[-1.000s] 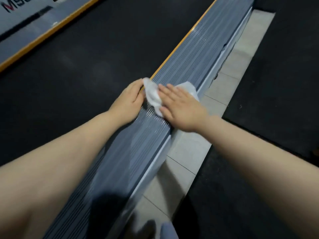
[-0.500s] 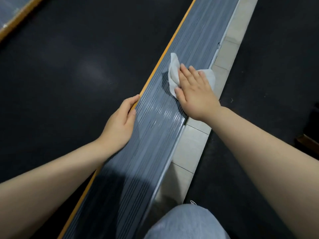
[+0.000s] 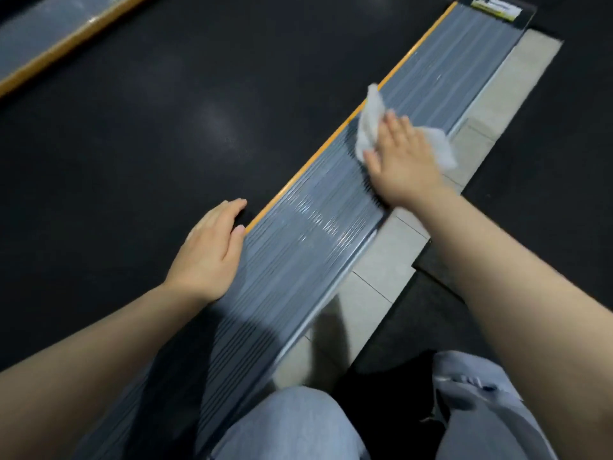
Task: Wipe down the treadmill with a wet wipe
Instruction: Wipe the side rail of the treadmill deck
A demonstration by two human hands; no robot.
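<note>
Treadmill side rail (image 3: 318,234), the grey ribbed strip, runs on a slant away from me, with its orange edge (image 3: 298,175) against the dark belt (image 3: 149,134) and pale floor tiles (image 3: 384,260) along its other side. On the rail's far half lies the wet wipe (image 3: 371,117), bunched and spread under my right hand (image 3: 403,161). My fingers there are straight and flat on top of it, pressing rather than pinching, so the whole palm drives the cloth along the ribs. One corner sticks up over the orange edge and another trails toward the tiles. Nearer to me, my left hand (image 3: 209,254) rests at the rail's orange edge, fingers relaxed and holding nothing, its heel on the ribs, I judge as a brace while I lean forward. Beyond the wipe the rail reaches a black end cap with a label (image 3: 494,8), unwiped yet, I judge. My knees in jeans (image 3: 292,426) sit at the rail's near end.
</note>
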